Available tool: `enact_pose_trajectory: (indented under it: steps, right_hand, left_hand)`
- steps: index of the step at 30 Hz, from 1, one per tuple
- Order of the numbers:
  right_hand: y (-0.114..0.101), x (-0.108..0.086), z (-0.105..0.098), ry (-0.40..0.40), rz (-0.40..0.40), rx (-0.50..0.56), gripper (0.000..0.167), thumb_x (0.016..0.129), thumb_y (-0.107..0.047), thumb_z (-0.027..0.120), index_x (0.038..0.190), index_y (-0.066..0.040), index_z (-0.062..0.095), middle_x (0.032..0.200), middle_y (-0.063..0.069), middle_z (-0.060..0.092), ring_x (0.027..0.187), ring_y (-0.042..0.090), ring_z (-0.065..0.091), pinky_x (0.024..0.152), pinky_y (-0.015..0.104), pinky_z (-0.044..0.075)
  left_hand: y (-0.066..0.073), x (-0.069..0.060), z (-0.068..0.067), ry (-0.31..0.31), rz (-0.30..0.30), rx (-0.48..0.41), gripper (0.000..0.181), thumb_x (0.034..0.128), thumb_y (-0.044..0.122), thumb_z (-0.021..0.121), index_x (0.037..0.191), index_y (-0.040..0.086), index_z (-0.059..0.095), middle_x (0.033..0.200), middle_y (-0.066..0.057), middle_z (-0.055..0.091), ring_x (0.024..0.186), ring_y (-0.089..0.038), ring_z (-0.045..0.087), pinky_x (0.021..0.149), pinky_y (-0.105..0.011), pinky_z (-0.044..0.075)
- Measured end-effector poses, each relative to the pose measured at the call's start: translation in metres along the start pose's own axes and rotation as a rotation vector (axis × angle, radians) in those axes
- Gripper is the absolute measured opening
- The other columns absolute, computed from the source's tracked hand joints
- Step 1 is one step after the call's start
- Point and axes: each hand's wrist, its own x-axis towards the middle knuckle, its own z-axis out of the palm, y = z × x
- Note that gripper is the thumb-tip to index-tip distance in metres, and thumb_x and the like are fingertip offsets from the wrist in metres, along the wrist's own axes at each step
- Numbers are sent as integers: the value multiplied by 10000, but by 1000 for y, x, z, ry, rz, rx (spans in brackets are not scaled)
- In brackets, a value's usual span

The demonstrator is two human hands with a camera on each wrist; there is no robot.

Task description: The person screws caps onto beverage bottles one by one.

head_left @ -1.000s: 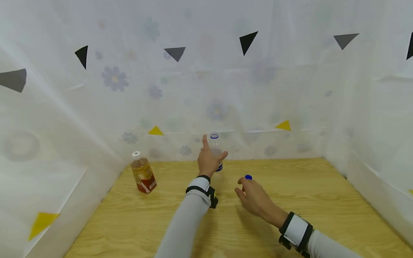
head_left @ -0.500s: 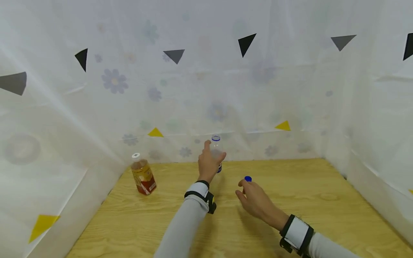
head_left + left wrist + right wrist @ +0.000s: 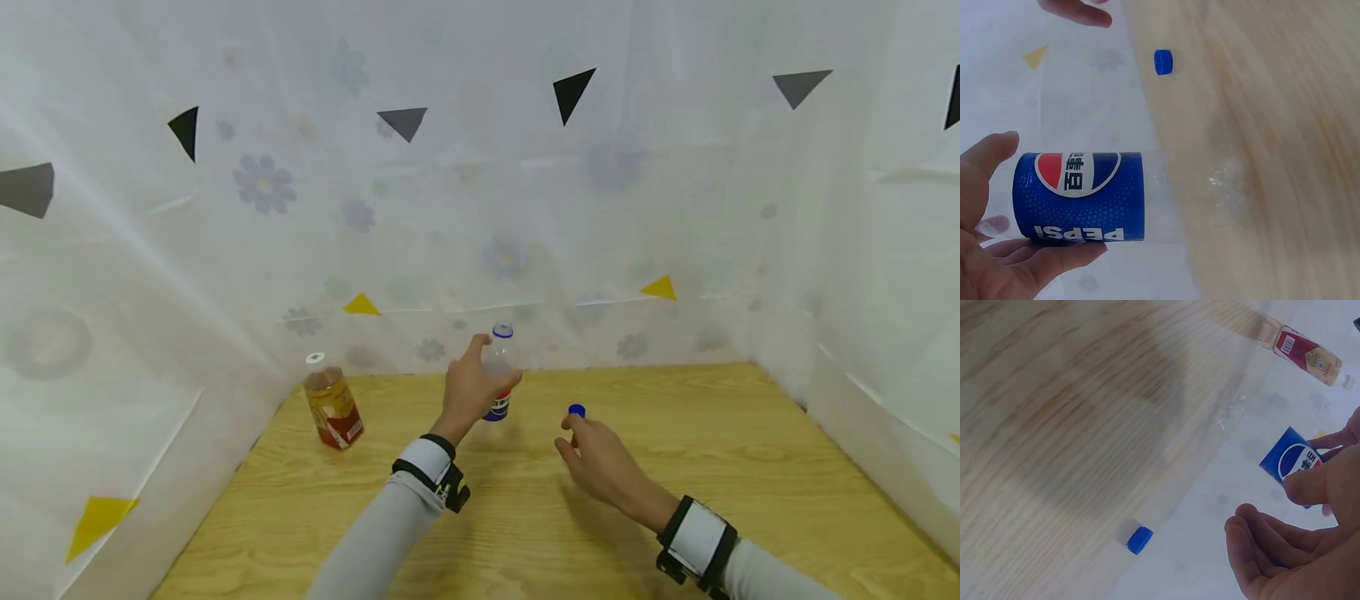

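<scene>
We see the left hand (image 3: 474, 387) stretched forward, fingers curved round an upright Pepsi bottle (image 3: 1079, 194) on the wooden table (image 3: 675, 467); whether the thumb presses, we cannot tell. Right of the Pepsi bottle, the right hand (image 3: 603, 467) hovers, thumb parted from loosely bent fingers. The head view gives us just the blue screw cap's (image 3: 1163, 62) top; both wrist views show it lying on the table, right of the Pepsi bottle, apart from the right hand. Left of the Pepsi bottle stands an amber drink bottle (image 3: 333, 410), outside the left wrist view.
</scene>
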Motion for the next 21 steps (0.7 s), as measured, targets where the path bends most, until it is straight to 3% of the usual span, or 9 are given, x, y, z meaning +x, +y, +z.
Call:
enact_pose_trajectory:
  steps: [4,11,21]
  right_hand:
    - [1,-1,-1,-6,-4,3,251,1016,-160,621,1200,10,621,933,88,681,824,180,642,660,324,535]
    - [4,0,0,-10,25,-2,259,1020,-179,613,1209,-2,623,946,86,682,838,185,641,671,328,533]
    - [10,2,-3,16,-1,-6,259,1014,-143,618,1216,19,619,874,67,677,726,126,616,597,276,510]
  left_hand:
    - [0,-15,-6,-26,6,-9,747,829,405,836,1451,158,504,1171,-191,709,1004,-375,704,756,-498,597]
    - [2,-40,-9,-21,112,-8,766,795,406,852,1453,175,536,1105,-192,731,948,-354,713,696,-448,591]
    - [5,-54,-8,-42,165,65,736,783,409,867,1426,200,574,928,-173,742,745,-257,707,553,-296,541]
